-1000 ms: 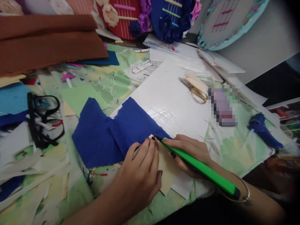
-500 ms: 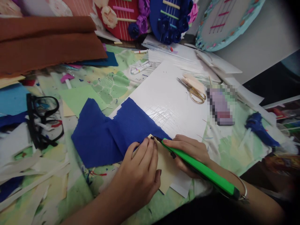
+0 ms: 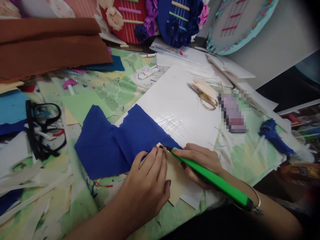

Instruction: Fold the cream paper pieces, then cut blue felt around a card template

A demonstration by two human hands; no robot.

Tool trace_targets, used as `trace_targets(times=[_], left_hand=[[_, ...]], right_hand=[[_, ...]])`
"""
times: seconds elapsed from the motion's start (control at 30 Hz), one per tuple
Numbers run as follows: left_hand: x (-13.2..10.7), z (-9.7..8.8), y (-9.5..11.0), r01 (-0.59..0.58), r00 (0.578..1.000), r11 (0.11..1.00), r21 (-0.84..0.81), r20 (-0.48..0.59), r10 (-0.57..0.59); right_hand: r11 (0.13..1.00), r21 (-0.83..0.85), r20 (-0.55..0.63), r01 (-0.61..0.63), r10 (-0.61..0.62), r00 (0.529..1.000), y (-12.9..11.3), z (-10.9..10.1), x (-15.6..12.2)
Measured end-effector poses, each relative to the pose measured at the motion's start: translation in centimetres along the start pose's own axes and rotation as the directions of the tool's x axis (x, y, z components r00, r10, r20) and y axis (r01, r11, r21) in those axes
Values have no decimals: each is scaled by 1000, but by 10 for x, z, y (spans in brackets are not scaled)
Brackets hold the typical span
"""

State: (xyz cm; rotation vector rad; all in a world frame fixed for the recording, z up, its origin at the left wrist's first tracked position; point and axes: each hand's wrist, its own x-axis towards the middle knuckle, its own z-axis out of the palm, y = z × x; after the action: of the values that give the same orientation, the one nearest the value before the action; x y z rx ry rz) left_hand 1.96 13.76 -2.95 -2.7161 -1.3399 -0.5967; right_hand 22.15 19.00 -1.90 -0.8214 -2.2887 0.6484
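Observation:
My right hand (image 3: 202, 163) grips a green utility knife (image 3: 215, 181), its black tip at the far corner of a cream paper piece (image 3: 176, 178). My left hand (image 3: 147, 185) lies flat on that cream piece, fingers stretched together and pressing it down. The cream piece rests over the edge of a blue crepe paper sheet (image 3: 117, 140), which lies partly on a white board (image 3: 180, 103). My left hand covers much of the cream piece.
Gold-handled scissors (image 3: 203, 95) lie on the white board's far right. A blue glue gun (image 3: 273, 136) lies at the right. Black-framed glasses (image 3: 42, 130) sit at the left among paper strips. Brown felt (image 3: 50, 46) and decorated paper guitars (image 3: 180, 20) stand at the back.
Both hands and the knife stay in nearly the same place; the view has shifted slightly, nothing else visibly moved.

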Motion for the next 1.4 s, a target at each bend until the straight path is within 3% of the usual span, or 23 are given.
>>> trace_targets(times=[1.4], left_hand=[[2, -1, -2, -16, 1000, 1000, 11, -10, 16]], right_hand=[[999, -36, 5, -17, 17, 1000, -4, -7, -15]])
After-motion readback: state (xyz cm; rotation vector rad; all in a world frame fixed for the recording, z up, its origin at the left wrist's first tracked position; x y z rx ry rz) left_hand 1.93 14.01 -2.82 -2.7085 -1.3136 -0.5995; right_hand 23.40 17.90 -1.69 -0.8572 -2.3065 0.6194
